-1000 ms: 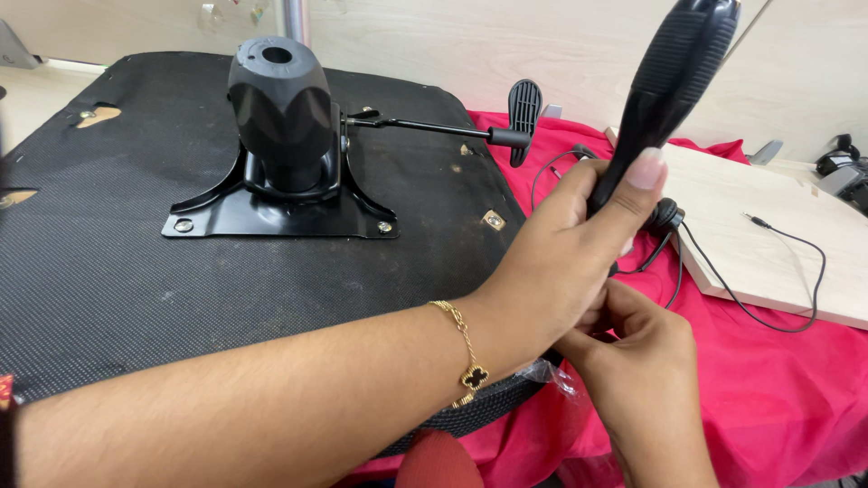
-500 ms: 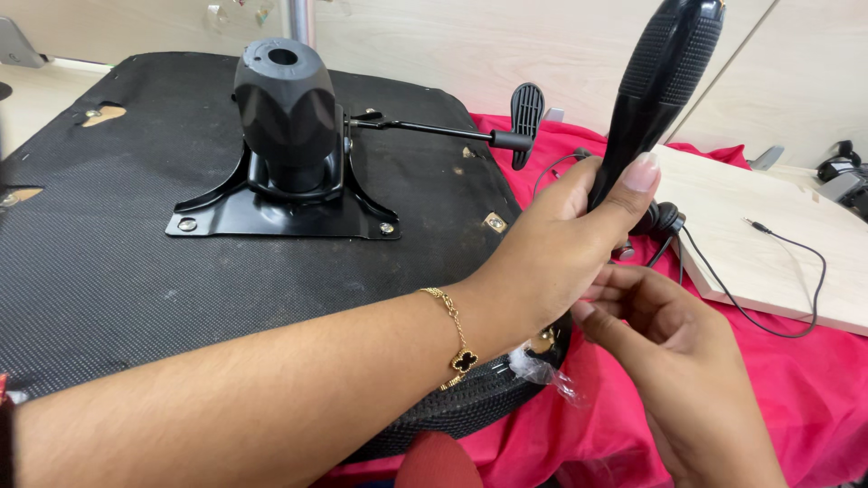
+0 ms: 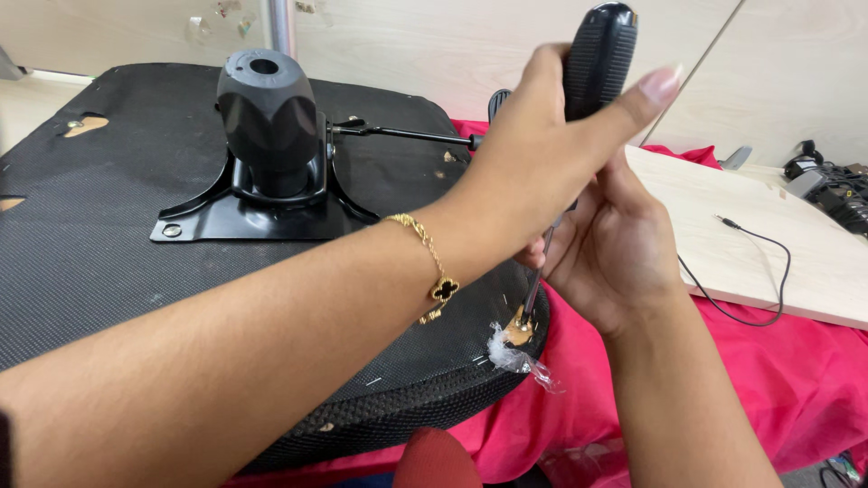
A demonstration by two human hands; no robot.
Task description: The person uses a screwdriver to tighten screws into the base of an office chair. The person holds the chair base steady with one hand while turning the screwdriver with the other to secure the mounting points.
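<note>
Keep left hand [image 3: 533,172] clamped on screwdriver handle [image 3: 597,54], right hand [image 3: 615,244] pinching shaft [image 3: 540,267], tip square in lower-centre screw hole [image 3: 518,327], press straight down.

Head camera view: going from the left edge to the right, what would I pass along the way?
Black chair seat underside → black metal mounting plate with its round hub → gold bracelet → black screwdriver handle in the left hand → pale wooden board → tangle of black cables.
</note>
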